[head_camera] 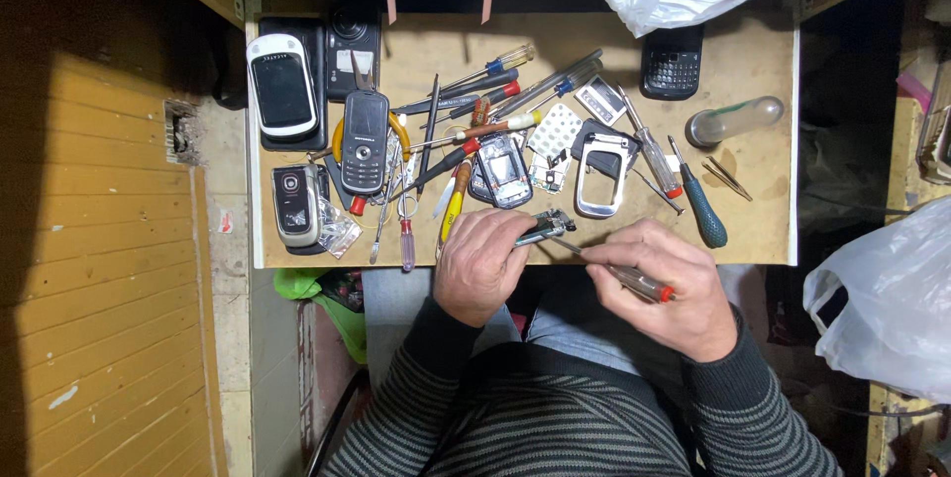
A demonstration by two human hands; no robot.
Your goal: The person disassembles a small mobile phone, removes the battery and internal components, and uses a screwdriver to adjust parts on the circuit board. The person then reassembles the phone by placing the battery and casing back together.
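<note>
Gripping a small phone part [543, 227] at the near edge of the bench [763, 61], the left hand [480, 264] is curled shut around it, only the part's end showing past the fingers. The right hand [662, 284] pinches a red-handled screwdriver [624, 274], whose tip meets that part. Just beyond the part lie an opened phone body [503, 170] and a silver phone frame [602, 175]. Left of the part stand a grey bar phone [365, 140], a flip phone [295, 205] and a white phone [281, 86]. A heap of screwdrivers [485, 101] lies beyond the part, and a green-handled screwdriver [698, 205] lies to its right.
</note>
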